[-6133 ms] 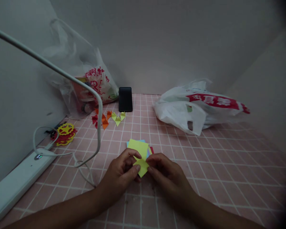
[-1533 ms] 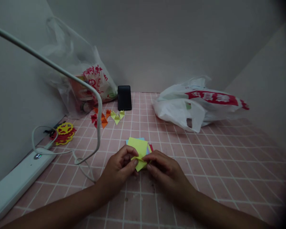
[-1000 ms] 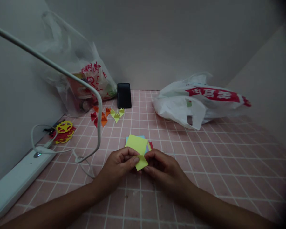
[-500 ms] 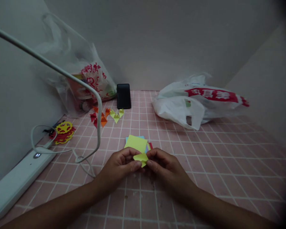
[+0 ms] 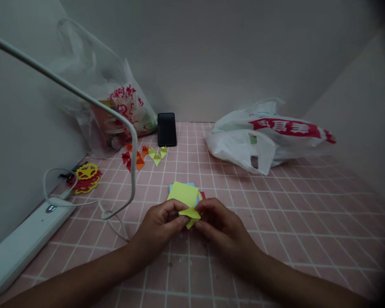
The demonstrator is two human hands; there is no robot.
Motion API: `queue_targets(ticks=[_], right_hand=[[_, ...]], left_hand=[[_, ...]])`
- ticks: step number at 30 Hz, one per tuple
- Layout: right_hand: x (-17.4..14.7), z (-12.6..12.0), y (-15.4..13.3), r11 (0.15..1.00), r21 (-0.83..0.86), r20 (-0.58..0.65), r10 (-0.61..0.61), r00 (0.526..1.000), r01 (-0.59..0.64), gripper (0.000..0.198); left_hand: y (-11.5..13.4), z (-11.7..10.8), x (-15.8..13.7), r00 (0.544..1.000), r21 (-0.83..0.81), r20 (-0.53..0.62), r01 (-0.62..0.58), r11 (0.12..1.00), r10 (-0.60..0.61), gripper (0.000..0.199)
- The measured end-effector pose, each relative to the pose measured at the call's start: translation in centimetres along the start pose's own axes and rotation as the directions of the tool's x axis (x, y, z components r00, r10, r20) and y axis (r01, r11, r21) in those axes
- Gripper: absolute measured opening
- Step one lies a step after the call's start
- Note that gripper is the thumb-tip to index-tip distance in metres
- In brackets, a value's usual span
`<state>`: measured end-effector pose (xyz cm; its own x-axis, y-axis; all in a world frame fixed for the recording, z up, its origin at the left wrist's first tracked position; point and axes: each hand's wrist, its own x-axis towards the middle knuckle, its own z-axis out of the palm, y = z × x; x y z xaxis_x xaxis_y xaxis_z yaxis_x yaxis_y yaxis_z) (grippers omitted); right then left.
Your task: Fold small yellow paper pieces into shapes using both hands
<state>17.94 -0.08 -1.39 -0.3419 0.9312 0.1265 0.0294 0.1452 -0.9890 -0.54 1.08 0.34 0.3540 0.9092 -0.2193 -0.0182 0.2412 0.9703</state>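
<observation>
Between my two hands is a small folded yellow paper (image 5: 190,213), held just above the table. My left hand (image 5: 162,220) pinches its left side between thumb and fingers. On the other side, my right hand (image 5: 223,226) is closed on the paper's right edge with thumb and forefinger. Just beyond the fingers lies a stack of coloured paper squares (image 5: 183,193), a yellow sheet on top with blue and red edges showing below. Farther back sit several small folded paper pieces in yellow (image 5: 157,155), orange (image 5: 140,161) and red (image 5: 126,158).
A black phone (image 5: 167,129) lies by the back wall. Plastic bags stand at the back left (image 5: 128,107) and back right (image 5: 244,141). A white power strip (image 5: 28,241) and a cable (image 5: 133,171) occupy the left, near yellow and red gear-shaped pieces (image 5: 86,172).
The folded yellow paper has tilted between my fingers, its upper flap now flatter and wider. My right thumb and fingers have parted slightly; the rest of the table looks the same.
</observation>
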Motion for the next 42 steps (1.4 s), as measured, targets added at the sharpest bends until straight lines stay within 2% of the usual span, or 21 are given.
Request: queue_targets(ticks=[3,6,16,20,30,38,42], right_hand=[[0.1,-0.1,-0.4,0.978,-0.169,0.026,-0.117,0.993,0.119,0.011],[0.2,-0.1,-0.7,0.97,-0.208,0.013,-0.124,0.992,0.124,0.012],[0.0,0.2,-1.0,0.995,-0.095,-0.022,-0.042,0.999,0.04,0.011],[0.0,0.2,-1.1,0.995,-0.101,-0.03,-0.015,0.999,0.012,0.011],[0.1,0.2,-1.4,0.989,-0.131,-0.081,-0.083,0.993,0.072,0.011],[-0.4,0.3,-1.3,0.995,-0.064,-0.096,0.069,0.993,-0.076,0.01],[-0.4,0.4,-1.1,0.996,-0.017,-0.1,0.088,0.991,-0.09,0.011]], left_hand=[[0.1,0.1,-0.2,1.0,0.037,0.017,-0.026,0.999,0.026,0.013],[0.1,0.3,-0.3,0.999,0.073,0.028,-0.047,0.996,0.045,0.012],[0.2,0.5,-0.6,0.997,0.147,-0.006,-0.076,0.986,0.078,0.01],[0.1,0.5,-0.7,0.996,0.162,-0.028,-0.08,0.984,0.086,0.01],[0.3,0.6,-0.8,0.996,0.28,-0.047,-0.063,0.958,0.079,0.016],[-0.1,0.6,-1.0,0.995,0.289,-0.057,-0.056,0.956,0.076,0.018],[-0.1,0.7,-1.0,0.995,0.307,-0.067,-0.056,0.95,0.08,0.018]])
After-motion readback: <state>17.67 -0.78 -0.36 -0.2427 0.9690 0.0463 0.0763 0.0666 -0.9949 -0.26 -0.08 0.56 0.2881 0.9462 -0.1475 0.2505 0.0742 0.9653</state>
